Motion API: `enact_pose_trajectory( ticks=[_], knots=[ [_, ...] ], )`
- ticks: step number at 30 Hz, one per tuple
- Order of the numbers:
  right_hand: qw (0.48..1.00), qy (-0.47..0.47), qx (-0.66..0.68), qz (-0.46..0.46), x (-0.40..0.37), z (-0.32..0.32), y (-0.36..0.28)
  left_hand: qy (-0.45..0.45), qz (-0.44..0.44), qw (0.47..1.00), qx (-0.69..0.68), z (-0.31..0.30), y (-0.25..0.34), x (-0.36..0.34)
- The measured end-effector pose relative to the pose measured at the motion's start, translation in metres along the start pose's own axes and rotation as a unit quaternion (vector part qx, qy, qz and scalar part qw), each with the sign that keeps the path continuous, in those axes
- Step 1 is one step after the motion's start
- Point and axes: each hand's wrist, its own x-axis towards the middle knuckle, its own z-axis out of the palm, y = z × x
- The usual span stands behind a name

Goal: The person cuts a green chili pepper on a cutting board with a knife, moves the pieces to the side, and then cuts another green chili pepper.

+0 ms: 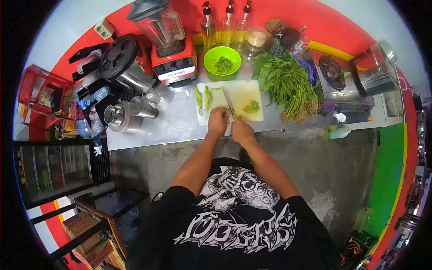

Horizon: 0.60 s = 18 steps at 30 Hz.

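The knife [228, 101] lies across the middle of the white cutting board [247, 92], its blade pointing to the far side. The right hand [242, 130] is clamped on its handle at the board's near edge. Just beside it, the left hand [218, 118] has its fingers bent over the board (what they hold, if anything, I cannot tell). Chopped green pieces [251, 107] sit to the right of the blade, and long green pieces [207, 97] lie to the left. Beyond the board, a green bowl [222, 75] holds more chopped greens. Leafy greens [288, 85] spread over the metal surface [166, 128] to the right; a red blender [174, 67] stands far left of the bowl.
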Motion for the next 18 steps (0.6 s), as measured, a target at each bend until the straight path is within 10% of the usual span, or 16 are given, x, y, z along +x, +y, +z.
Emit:
enact_pose_trajectory(
  ticks=[18],
  knots=[
    [0.999, 0.024, 0.033, 0.024, -0.005, 0.011, -0.006, 0.011, -0.03, 0.999, 0.015, -0.004, 0.002, 0.0]
  ],
)
